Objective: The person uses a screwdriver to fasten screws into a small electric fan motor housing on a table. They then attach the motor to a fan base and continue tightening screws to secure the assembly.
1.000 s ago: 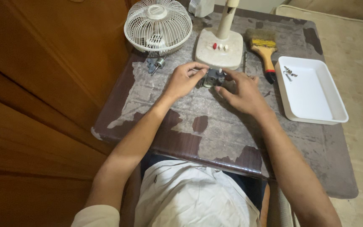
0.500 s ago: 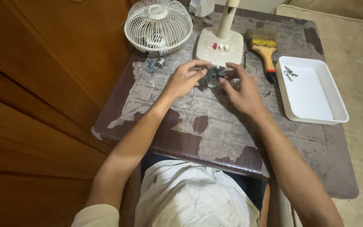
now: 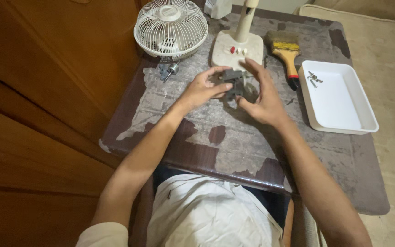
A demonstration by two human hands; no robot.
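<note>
Holding the small grey motor part [image 3: 232, 83] above the worktop [image 3: 252, 137], left hand [image 3: 202, 89] gripping, right hand [image 3: 261, 98] cupping, I judge it could slip onto the fan base [image 3: 236, 50].

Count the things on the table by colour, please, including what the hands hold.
White or cream: 3 - fan cage, fan base, tray
Grey: 2 - motor part in both hands, small metal part
Yellow-handled: 1 - brush
Total: 6
</note>
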